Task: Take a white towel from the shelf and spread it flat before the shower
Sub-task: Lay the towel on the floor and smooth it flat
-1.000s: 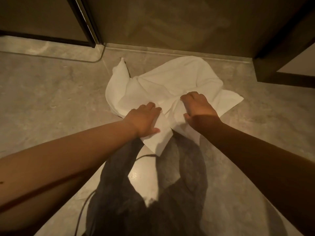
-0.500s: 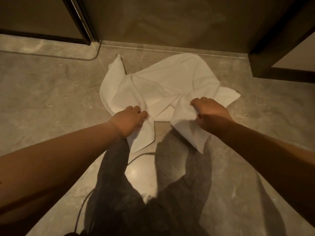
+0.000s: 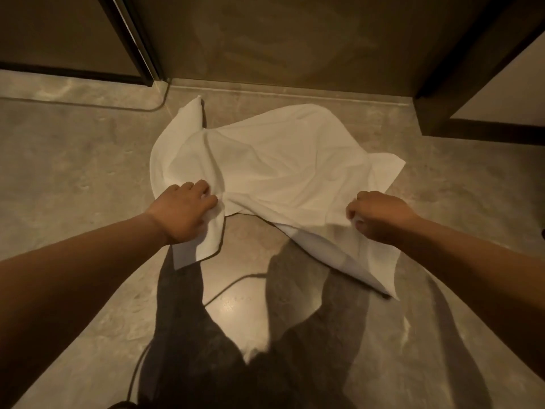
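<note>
A white towel (image 3: 280, 160) lies crumpled and partly unfolded on the grey stone floor, just before the glass shower door (image 3: 295, 39). My left hand (image 3: 182, 211) grips the towel's near left edge, and a flap hangs below my fist. My right hand (image 3: 377, 215) grips the near right part, with a loose corner trailing toward me. Between my hands the near edge is pulled wide. Folds bunch at the far left, where one corner stands up.
A low stone threshold (image 3: 295, 94) runs along the shower door. A dark door frame (image 3: 460, 84) stands at the right and a dark post (image 3: 129, 39) at the left. My dark trouser legs (image 3: 191, 349) and a thin cable (image 3: 227, 287) are below.
My hands have moved apart, left hand to the left and right hand to the right, drawing the towel's near edge wider. The towel covers more floor than before.
</note>
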Demonstrator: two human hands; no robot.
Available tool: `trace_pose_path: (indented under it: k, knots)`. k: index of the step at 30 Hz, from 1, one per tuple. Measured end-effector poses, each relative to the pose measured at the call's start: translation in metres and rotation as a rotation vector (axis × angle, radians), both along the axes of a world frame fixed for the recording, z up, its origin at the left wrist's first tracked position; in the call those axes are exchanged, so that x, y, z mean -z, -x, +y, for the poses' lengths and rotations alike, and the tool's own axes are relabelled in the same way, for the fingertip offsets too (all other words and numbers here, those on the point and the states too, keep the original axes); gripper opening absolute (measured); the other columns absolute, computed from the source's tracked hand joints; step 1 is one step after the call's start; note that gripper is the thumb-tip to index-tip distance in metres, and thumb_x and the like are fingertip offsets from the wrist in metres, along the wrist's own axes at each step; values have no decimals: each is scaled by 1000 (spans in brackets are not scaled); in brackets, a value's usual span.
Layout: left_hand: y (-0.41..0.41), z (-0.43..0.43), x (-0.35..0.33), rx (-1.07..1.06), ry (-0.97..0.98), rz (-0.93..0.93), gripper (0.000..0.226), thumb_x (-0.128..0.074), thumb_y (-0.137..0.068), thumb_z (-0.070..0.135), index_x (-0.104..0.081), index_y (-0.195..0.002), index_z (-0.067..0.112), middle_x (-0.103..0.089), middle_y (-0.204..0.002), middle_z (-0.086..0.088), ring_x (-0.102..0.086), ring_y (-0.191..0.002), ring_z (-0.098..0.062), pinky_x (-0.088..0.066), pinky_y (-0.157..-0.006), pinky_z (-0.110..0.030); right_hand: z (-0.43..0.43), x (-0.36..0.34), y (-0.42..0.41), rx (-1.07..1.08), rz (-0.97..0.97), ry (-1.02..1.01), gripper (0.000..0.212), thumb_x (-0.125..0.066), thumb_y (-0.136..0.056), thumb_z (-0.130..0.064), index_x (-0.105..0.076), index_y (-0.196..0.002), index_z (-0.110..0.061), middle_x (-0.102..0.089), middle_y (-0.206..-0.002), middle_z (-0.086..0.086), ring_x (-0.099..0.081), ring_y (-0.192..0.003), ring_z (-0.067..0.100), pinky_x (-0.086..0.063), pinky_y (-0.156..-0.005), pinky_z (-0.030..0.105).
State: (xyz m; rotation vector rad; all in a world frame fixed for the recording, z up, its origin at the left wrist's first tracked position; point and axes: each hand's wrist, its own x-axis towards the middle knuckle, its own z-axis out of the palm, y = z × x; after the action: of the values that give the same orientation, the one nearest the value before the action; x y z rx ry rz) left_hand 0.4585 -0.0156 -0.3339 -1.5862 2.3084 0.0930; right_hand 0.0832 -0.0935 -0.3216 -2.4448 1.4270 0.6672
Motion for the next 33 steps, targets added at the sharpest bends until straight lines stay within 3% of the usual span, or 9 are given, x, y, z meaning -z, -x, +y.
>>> trace_pose_path:
  k: [3,5,9,11,16,21,25,29,33]
  knots:
    - [11,1,-11,121,151,119,48,-42,-77,35,-59,-113,7,-56,-119,-22,-56,-101,-39,-48,-83,-45,-2,-6,-11,-27,-170,108,19,-48,-90,-23,-62,-103,-19,-54,-101,3,-49,-92,21,-38,-66,30]
    - [22,-2,-11,190,158,163,51,-48,-81,34,-55,-124,8,-54,-128,-22,-53,-113,-39,-42,-94,-47,-3,-7,-19,-28,-238,135,25,-52,-89,-24,-59,-112,-18,-54,-110,4,-49,-99,22,-40,-69,31]
    - [43,-7,4,161,-17,241,70,-52,-91,35,-20,-150,15,-28,-154,-15,-29,-139,-31,-21,-113,-41,-2,-2,-30,-22,-190,25,51,-61,-87,-28,-43,-134,-19,-46,-132,6,-44,-116,25,-44,-88,36]
    - [54,-10,11,125,-77,232,68,-46,-94,35,-13,-151,16,-24,-155,-14,-27,-139,-29,-20,-112,-38,2,5,-32,-98,-142,22,55,-63,-87,-30,-42,-136,-18,-44,-134,7,-43,-117,26,-45,-90,37]
    - [68,-14,17,52,-161,241,52,-40,-95,33,-30,-145,22,-44,-140,-8,-44,-122,-28,-34,-100,-40,10,13,-32,-139,-119,7,55,-68,-83,-32,-45,-131,-17,-44,-134,9,-42,-120,27,-47,-89,41]
    - [59,-7,21,150,-155,195,54,-42,-91,44,-35,-143,28,-41,-141,-10,-42,-122,-28,-34,-100,-38,10,14,-28,-118,-102,-34,59,-68,-83,-34,-45,-134,-15,-40,-140,11,-37,-126,28,-43,-97,41]
    - [55,6,23,238,-132,178,59,-34,-91,58,-35,-143,30,-42,-136,-7,-43,-117,-25,-32,-100,-37,12,13,-25,-108,-63,-39,60,-70,-82,-33,-44,-133,-14,-41,-136,11,-39,-123,28,-45,-94,42]
    - [60,23,24,256,-283,162,64,-28,-93,61,-25,-147,27,-37,-137,-7,-45,-113,-25,-42,-93,-39,17,13,-25,-107,-36,-18,54,-67,-83,-31,-45,-129,-11,-42,-132,10,-40,-121,27,-47,-90,40]
    - [64,26,20,204,-402,227,61,-29,-94,59,-26,-146,27,-36,-136,-4,-54,-102,-24,-46,-87,-38,27,16,-23,-111,-42,-25,54,-64,-85,-31,-42,-132,-13,-42,-131,7,-38,-122,26,-47,-91,39]
